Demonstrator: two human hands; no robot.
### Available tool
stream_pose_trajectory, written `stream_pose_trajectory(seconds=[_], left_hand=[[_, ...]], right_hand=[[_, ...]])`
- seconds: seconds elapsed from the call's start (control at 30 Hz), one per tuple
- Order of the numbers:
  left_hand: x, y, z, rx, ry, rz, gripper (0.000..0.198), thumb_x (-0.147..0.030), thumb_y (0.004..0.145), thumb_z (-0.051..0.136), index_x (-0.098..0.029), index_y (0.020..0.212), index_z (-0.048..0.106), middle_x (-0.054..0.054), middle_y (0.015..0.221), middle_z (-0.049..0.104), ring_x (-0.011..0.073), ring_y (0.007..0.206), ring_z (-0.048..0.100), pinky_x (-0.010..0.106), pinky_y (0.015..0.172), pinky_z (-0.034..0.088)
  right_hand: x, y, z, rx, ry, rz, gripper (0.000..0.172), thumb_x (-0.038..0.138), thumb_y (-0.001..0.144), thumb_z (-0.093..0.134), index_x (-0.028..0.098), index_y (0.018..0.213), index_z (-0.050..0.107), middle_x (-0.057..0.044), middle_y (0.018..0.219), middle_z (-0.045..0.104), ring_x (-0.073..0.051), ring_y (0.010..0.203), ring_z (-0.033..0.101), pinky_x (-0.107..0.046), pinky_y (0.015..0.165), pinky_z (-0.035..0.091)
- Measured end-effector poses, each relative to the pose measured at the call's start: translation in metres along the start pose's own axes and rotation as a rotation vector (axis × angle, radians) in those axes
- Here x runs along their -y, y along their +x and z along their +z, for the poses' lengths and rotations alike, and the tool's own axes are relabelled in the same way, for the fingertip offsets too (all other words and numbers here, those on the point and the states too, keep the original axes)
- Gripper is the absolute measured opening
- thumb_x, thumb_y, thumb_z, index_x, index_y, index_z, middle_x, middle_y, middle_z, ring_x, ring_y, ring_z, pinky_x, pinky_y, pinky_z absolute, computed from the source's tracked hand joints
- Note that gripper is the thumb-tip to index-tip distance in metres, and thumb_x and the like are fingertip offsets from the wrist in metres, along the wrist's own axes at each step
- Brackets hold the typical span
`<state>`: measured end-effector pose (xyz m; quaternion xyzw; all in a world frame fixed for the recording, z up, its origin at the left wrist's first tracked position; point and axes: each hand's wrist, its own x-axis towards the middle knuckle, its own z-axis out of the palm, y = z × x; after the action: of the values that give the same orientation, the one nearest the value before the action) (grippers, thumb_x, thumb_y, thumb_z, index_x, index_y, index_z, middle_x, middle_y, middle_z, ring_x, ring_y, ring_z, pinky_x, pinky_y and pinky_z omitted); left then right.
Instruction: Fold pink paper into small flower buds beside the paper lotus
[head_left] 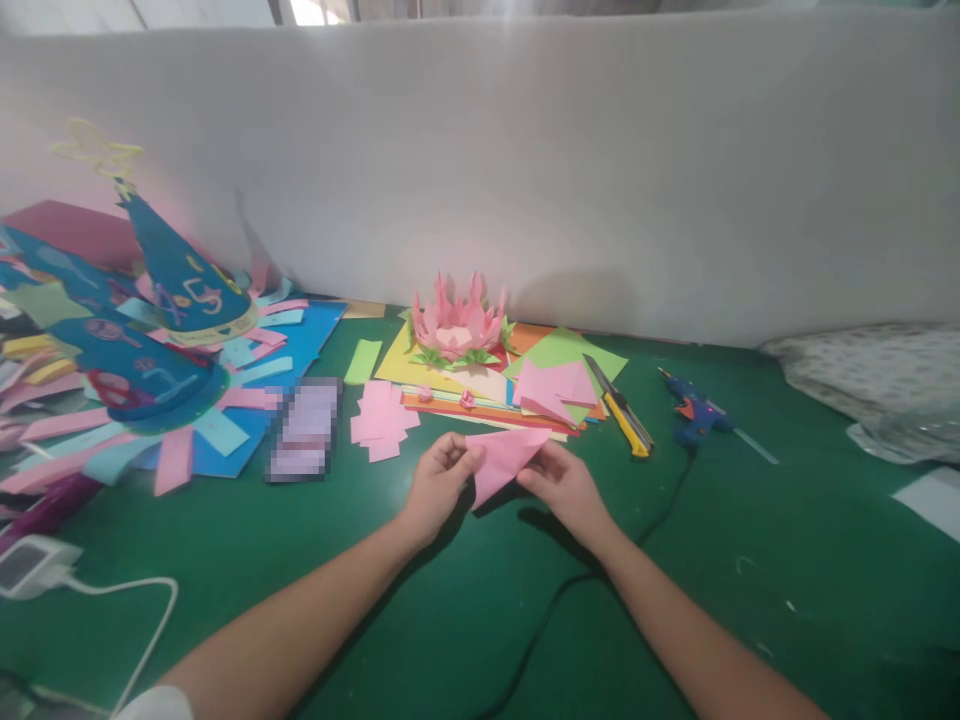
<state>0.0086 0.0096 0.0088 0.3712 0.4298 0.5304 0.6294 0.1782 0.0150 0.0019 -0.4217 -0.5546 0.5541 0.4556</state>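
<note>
Between my two hands is a piece of pink paper (501, 465), folded into a triangle and held just above the green table (450, 640). My left hand (441, 485) pinches its left edge between thumb and fingers. At the right corner my right hand (564, 490) grips it, its fingertips partly behind the paper. Straight beyond stands a pink paper lotus flower (459, 325) with green leaves, resting on coloured sheets. A stack of small pink paper pieces (381, 425) lies left of my hands. Larger pink paper (555, 388) lies behind my right hand.
A yellow utility knife (628, 425) and a blue glue gun (696, 412) with a trailing black cord lie to the right. Blue paper cone hats (184, 265) with paper strips crowd the left. A blurred-out rectangular object (304, 430) lies nearby. A white charger (37, 568) sits front left.
</note>
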Motion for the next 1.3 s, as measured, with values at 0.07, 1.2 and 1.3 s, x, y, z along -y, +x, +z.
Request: stream_pose_trajectory(seconds=[0.07,1.2,1.3], left_hand=[[0.0004,-0.0010,0.0010,0.001,-0.030,0.024,0.027,-0.035,0.065,0.071,-0.016,0.067,0.052,-0.003,0.069,0.054,0.0068,0.063,0.047,0.019,0.061,0.038],[0.0019,0.0007,-0.0017,-0.015,0.124,0.003,0.027,-0.036,0.064,0.071,-0.013,0.067,0.056,-0.004,0.060,0.055,0.0060,0.054,0.049,0.019,0.055,0.043],[0.0023,0.0007,-0.0019,-0.012,0.141,0.008,0.027,-0.036,0.065,0.070,-0.013,0.067,0.056,-0.003,0.061,0.055,0.0061,0.055,0.049,0.019,0.056,0.043]], right_hand=[[0.0021,-0.0027,0.0030,0.058,0.003,0.091,0.040,0.040,0.065,0.073,0.020,0.097,0.061,-0.008,0.100,0.068,-0.025,0.092,0.063,-0.041,0.083,0.048],[0.0086,-0.0054,0.0087,0.006,-0.193,0.148,0.035,0.038,0.068,0.067,0.011,0.091,0.069,-0.011,0.090,0.072,-0.029,0.084,0.067,-0.039,0.075,0.052],[0.0099,-0.0056,0.0083,0.013,-0.188,0.150,0.035,0.038,0.069,0.067,0.011,0.092,0.069,-0.011,0.092,0.072,-0.029,0.085,0.066,-0.039,0.076,0.052]])
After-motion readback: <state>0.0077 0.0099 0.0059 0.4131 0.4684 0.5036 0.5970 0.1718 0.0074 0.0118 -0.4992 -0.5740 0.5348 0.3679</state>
